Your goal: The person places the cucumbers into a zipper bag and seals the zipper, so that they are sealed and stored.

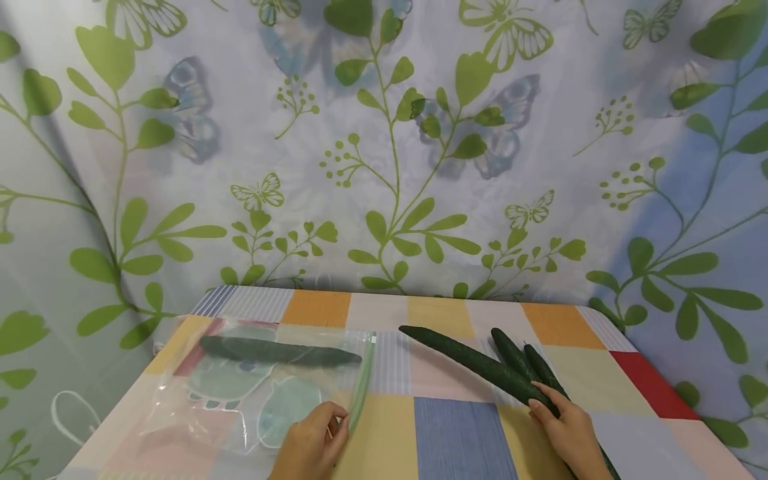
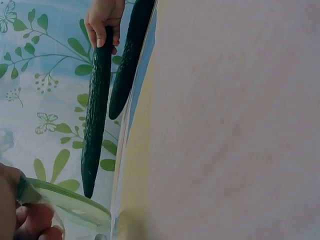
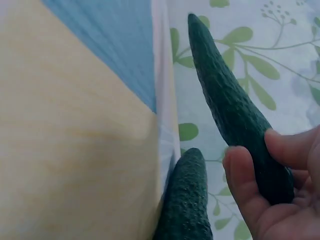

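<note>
My right hand (image 1: 570,427) grips a long dark green cucumber (image 1: 468,357) near one end, its other end pointing up and left toward the bag. In the right wrist view the thumb and fingers wrap the end of this cucumber (image 3: 225,100). Beside it lie two more cucumbers (image 1: 510,350), partly covered by the hand and the held one. On the left is a clear zip bag (image 1: 180,407) with a green zip edge and printed pale green shapes; one cucumber (image 1: 276,351) lies inside. My left hand (image 1: 315,437) pinches the bag's edge by the green zip (image 2: 65,192).
A patchwork-patterned cloth (image 1: 456,433) covers the table. Behind it hangs a curtain (image 1: 384,167) printed with green leaves and butterflies. A white cord loop (image 1: 72,413) hangs off the table's left edge.
</note>
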Available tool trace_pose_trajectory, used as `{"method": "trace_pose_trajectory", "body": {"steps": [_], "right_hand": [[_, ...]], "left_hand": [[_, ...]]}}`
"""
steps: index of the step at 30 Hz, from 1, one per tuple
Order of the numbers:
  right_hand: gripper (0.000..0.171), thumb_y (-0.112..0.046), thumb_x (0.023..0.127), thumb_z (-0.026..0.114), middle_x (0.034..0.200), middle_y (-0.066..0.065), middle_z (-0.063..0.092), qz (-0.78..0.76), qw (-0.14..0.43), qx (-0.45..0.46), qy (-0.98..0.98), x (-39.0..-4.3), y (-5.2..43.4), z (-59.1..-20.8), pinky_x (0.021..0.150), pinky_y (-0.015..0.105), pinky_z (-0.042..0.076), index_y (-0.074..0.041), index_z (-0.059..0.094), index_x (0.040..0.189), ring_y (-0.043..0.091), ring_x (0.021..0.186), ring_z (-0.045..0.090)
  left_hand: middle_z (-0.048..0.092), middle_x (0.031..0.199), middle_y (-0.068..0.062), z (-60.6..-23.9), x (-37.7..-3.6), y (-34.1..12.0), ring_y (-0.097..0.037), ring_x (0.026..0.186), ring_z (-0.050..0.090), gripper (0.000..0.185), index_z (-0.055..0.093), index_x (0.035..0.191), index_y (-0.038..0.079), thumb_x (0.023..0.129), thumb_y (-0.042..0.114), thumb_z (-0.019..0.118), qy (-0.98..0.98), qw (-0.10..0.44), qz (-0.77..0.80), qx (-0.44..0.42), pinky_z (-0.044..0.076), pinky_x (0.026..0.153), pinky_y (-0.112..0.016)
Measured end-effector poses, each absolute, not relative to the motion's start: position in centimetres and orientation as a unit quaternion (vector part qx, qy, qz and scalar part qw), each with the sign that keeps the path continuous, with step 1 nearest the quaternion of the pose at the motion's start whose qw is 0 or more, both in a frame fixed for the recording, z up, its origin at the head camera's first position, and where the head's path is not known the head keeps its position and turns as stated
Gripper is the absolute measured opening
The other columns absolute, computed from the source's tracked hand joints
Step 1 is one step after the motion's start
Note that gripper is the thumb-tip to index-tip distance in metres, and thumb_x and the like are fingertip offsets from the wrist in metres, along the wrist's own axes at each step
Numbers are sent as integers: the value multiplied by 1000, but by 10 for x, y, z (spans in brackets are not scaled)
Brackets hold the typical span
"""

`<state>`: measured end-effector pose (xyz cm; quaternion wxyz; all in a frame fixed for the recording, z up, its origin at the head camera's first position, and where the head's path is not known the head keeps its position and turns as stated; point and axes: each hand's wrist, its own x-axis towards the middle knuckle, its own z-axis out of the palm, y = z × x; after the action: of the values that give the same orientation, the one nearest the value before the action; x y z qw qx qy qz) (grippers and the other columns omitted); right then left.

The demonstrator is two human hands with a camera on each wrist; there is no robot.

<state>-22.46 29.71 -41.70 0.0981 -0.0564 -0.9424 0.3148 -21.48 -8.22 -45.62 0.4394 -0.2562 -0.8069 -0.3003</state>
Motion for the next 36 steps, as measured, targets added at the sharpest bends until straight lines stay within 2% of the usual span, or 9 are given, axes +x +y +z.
{"method": "trace_pose_trajectory", "body": {"steps": [2, 5, 10, 14, 23, 29, 33, 36], "right_hand": [[45, -26, 90, 55, 78, 7, 70, 324, 87, -53, -941, -223, 298, -416, 66, 33, 49, 2, 50, 126, 6, 66, 62], [47, -29, 89, 56, 80, 7, 70, 343, 62, -47, -936, -221, 296, -414, 58, 24, 40, -2, 50, 127, 5, 68, 63], [47, -26, 88, 58, 82, 6, 69, 386, 20, -43, -921, -223, 286, -410, 64, 25, 46, -4, 49, 129, 10, 72, 64], [47, -20, 88, 58, 84, 8, 68, 426, -1, -35, -904, -222, 279, -409, 70, 27, 51, -1, 48, 129, 10, 72, 64], [54, -25, 87, 58, 93, 15, 64, 514, -59, 40, -855, -232, 251, -424, 69, 27, 52, 6, 43, 130, 16, 77, 63], [51, -22, 88, 58, 99, 19, 62, 550, -60, 96, -828, -253, 208, -427, 69, 26, 53, 9, 46, 126, 19, 78, 64], [45, -17, 88, 57, 97, 21, 63, 558, -52, 147, -815, -267, 174, -431, 65, 23, 52, 12, 48, 122, 15, 73, 63], [43, -14, 88, 57, 95, 22, 63, 573, -54, 162, -801, -275, 147, -433, 65, 23, 52, 14, 49, 120, 15, 72, 62]], "left_hand": [[48, 58, 14, -454, -214, -81, 9, 50, 40, 9, 58, 77, 11, 74, 9, 65, -806, 437, -309, -254, 30, 45, -3], [50, 59, 13, -453, -214, -80, 9, 51, 42, 17, 57, 78, 10, 67, 2, 68, -803, 432, -326, -251, 32, 45, -4], [51, 61, 13, -452, -214, -81, 9, 52, 42, 28, 56, 78, 10, 60, -5, 71, -802, 429, -336, -245, 34, 46, -4], [52, 61, 13, -453, -215, -81, 10, 53, 42, 26, 56, 79, 10, 62, -2, 71, -804, 430, -333, -242, 34, 47, -4], [50, 59, 14, -453, -214, -84, 9, 51, 43, 24, 56, 78, 11, 62, 0, 70, -805, 437, -314, -251, 33, 46, -3], [49, 59, 13, -451, -213, -85, 9, 49, 40, 21, 56, 79, 11, 65, 3, 70, -808, 438, -297, -259, 31, 44, -3], [47, 59, 13, -449, -211, -82, 10, 48, 36, 21, 56, 78, 12, 64, 5, 70, -814, 440, -281, -256, 29, 44, -2], [47, 59, 13, -448, -210, -80, 9, 47, 34, 13, 55, 77, 13, 71, 9, 66, -810, 451, -272, -260, 28, 43, -2]]}}
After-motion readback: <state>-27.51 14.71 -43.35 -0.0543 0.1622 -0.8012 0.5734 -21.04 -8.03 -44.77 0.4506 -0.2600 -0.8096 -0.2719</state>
